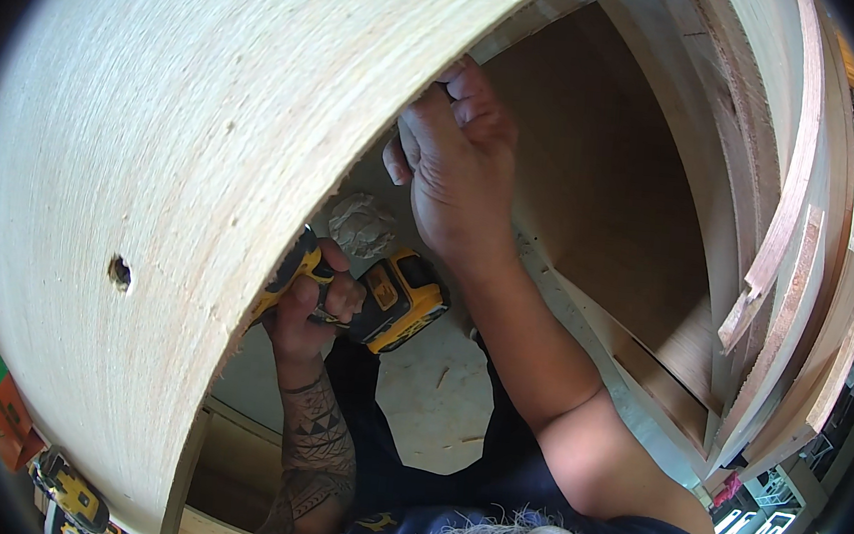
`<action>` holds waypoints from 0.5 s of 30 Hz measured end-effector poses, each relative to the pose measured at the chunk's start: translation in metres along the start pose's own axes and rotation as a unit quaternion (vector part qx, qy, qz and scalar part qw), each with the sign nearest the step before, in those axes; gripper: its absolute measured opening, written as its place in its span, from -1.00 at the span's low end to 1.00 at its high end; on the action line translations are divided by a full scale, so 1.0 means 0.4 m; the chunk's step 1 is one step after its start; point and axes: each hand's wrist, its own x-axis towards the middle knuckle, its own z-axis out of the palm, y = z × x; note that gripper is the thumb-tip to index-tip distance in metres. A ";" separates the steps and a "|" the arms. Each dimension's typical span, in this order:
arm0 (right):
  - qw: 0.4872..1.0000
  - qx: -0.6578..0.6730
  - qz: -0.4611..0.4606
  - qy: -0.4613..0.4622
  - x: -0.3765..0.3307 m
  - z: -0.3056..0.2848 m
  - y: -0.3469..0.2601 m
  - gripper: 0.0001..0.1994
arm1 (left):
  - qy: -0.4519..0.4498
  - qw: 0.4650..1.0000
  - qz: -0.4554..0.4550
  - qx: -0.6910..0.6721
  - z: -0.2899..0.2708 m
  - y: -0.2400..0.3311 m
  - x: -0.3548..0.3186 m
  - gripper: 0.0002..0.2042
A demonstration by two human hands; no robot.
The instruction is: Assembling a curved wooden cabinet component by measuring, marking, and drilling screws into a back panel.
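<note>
My left hand point(316, 303), at lower centre, is wrapped round the handle of a yellow and black cordless power tool point(399, 300). Its battery points to the right, and its front end is hidden behind the large pale plywood panel point(187, 128). Higher up, my right hand point(466, 155) is beside the panel's rough edge with its fingers curled closed. Its fingertips are partly hidden, so what they pinch cannot be made out. A small dark hole point(121, 273) shows in the panel's face, left of the power tool.
Curved wooden strips point(798, 266) stand stacked at the right, beside a dark plywood-lined opening point(608, 131). Below my hands, a crumpled pale lump point(362, 224) lies near the floor point(431, 408), which has scattered wood bits. Another yellow and black power tool point(73, 490) sits lower left, by an orange-green box point(1, 394).
</note>
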 end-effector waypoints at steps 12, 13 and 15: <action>1.000 -0.005 -0.013 -0.005 0.005 -0.001 0.004 -0.86 | 0.029 0.996 -0.015 -0.078 0.046 -0.020 0.011 -0.52; 1.000 -0.005 -0.012 -0.005 0.006 0.002 0.001 -0.86 | 0.030 0.996 -0.016 -0.078 0.047 -0.016 0.012 -0.52; 1.000 -0.007 -0.013 -0.014 0.007 0.004 -0.006 -0.87 | 0.046 0.999 -0.002 -0.012 0.047 -0.013 0.013 -0.52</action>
